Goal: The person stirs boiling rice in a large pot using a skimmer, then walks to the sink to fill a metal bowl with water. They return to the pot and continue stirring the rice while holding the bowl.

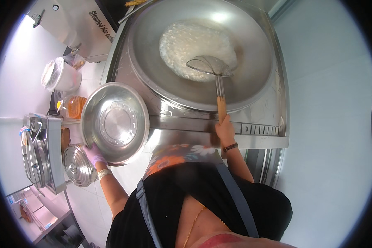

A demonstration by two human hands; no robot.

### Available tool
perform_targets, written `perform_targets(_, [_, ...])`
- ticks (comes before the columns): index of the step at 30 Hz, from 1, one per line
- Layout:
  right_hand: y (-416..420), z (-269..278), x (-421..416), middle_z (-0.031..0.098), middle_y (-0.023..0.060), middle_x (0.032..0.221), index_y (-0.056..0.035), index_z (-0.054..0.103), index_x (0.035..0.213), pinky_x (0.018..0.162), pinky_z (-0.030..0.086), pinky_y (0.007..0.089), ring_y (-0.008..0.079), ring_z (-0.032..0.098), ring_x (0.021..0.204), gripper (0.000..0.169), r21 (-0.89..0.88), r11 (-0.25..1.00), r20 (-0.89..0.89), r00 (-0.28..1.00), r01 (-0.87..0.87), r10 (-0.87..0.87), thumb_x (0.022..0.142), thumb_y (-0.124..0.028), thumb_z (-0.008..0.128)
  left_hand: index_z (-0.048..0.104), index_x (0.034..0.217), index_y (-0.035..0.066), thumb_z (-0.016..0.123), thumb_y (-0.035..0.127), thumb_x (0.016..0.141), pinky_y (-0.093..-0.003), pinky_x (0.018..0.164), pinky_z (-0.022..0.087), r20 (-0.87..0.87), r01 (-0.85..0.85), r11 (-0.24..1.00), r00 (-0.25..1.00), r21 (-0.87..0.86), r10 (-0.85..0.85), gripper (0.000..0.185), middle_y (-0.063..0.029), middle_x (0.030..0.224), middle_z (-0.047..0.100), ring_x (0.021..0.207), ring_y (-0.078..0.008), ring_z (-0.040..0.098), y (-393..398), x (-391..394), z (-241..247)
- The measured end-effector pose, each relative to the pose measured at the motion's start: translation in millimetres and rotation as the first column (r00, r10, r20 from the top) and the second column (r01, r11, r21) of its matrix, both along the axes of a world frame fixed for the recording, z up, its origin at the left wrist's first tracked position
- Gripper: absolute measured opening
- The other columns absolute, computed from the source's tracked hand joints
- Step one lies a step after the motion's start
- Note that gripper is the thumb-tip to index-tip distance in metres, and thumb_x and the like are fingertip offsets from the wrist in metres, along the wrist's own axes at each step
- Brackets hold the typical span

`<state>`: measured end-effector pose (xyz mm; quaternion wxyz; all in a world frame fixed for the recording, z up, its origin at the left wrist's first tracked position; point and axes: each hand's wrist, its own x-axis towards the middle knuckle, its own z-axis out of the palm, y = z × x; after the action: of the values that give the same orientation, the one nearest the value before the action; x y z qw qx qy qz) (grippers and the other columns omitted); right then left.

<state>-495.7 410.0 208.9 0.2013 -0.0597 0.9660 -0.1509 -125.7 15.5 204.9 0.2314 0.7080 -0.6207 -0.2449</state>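
A wide steel wok (254, 62) set into a metal stove holds cloudy, bubbling liquid with pale grains (186, 43). My bare right hand (225, 131) grips the wooden handle of a wire-mesh skimmer (222, 107). The skimmer's mesh head rests tilted at the near edge of the liquid, partly in it. On the left, my left hand (94, 154) in a thin purple glove holds the rim of a steel basin (117, 124). The basin tilts toward me beside the stove, with a shiny bare bottom and some drops inside.
A lidded steel pot (77, 166), an orange-liquid jug (76, 107) and a white bucket under plastic (66, 76) stand on the left. Behind them is a steamed rice cabinet (77, 28). A vent-slotted stove edge (260, 129) runs before me; a pale wall (328, 108) closes the right.
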Motion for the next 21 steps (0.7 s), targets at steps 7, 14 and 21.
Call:
perform_targets(7, [-1, 0, -1, 0.059, 0.0227, 0.083, -0.0026, 0.031, 0.111, 0.068, 0.047, 0.0476, 0.0399, 0.058, 0.079, 0.049, 0.005, 1.000, 0.001, 1.000, 0.000, 0.000, 0.074, -0.021, 0.057, 0.046, 0.107, -0.006, 0.053, 0.014, 0.076, -0.0327, 0.071, 0.043, -0.013, 0.017, 0.995, 1.000, -0.102, -0.018, 0.037, -0.0179, 0.088, 0.058, 0.073, -0.0245, 0.056, -2, 4, -10])
perform_targets(14, [-1, 0, -1, 0.059, 0.0225, 0.082, -0.0031, 0.032, 0.109, 0.068, 0.047, 0.0478, 0.0402, 0.058, 0.078, 0.047, 0.004, 1.000, -0.007, 1.000, -0.011, 0.011, 0.074, -0.021, 0.058, 0.041, 0.113, -0.004, 0.057, 0.017, 0.080, -0.0350, 0.083, 0.040, -0.003, 0.002, 1.000, 1.000, 0.008, -0.002, 0.042, -0.0213, 0.105, 0.056, 0.093, -0.0319, 0.055, 0, 1, 0])
perform_targets(21, [-1, -1, 0, 0.059, 0.0236, 0.084, -0.0036, 0.031, 0.109, 0.069, 0.047, 0.0484, 0.0407, 0.058, 0.079, 0.048, -0.013, 1.000, -0.004, 1.000, -0.007, 0.007, 0.074, -0.021, 0.058, 0.040, 0.117, -0.003, 0.057, 0.018, 0.080, -0.0348, 0.085, 0.040, 0.044, -0.005, 1.000, 0.999, -0.009, 0.006, 0.046, -0.0217, 0.108, 0.055, 0.097, -0.0316, 0.055, -1, 0, -2])
